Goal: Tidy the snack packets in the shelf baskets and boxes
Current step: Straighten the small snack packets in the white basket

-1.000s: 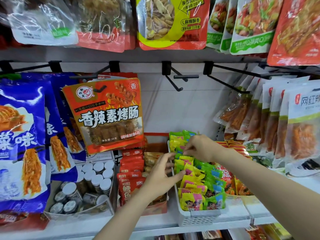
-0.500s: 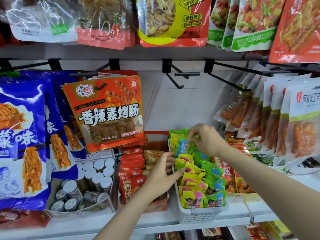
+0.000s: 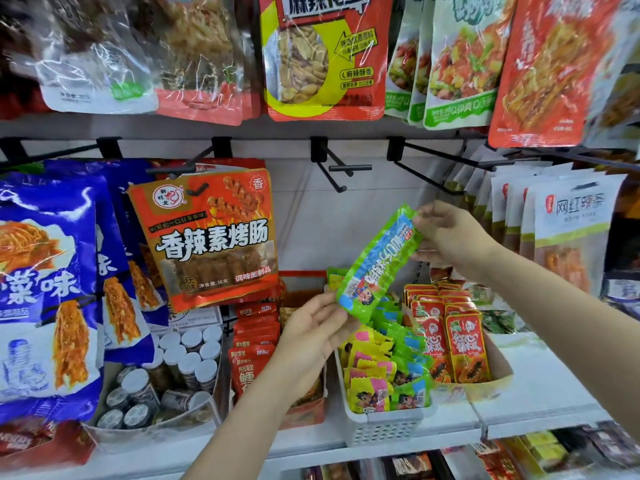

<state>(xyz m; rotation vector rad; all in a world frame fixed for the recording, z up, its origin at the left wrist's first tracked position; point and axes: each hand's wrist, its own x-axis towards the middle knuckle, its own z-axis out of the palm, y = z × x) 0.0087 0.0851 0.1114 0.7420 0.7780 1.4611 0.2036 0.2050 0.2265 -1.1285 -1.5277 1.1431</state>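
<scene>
My right hand (image 3: 450, 233) pinches the top end of a long green and blue snack packet (image 3: 379, 263), which hangs tilted above the white basket (image 3: 384, 427). That basket holds several small yellow, pink and green packets (image 3: 377, 375). Below the packet's lower end, my left hand (image 3: 311, 330) has relaxed fingers that touch it from the left. The left hand hides part of the red box (image 3: 304, 410) behind it.
Red packets (image 3: 464, 344) stand in a cardboard box right of the basket. Red pouches (image 3: 254, 344) fill the box on the left, and beyond it sits a tray of small jars (image 3: 180, 365). Large bags hang on black hooks (image 3: 339, 174) overhead.
My right hand has lifted the long green packet up out of the white basket. My left hand has risen from the basket's edge to the packet's lower end.
</scene>
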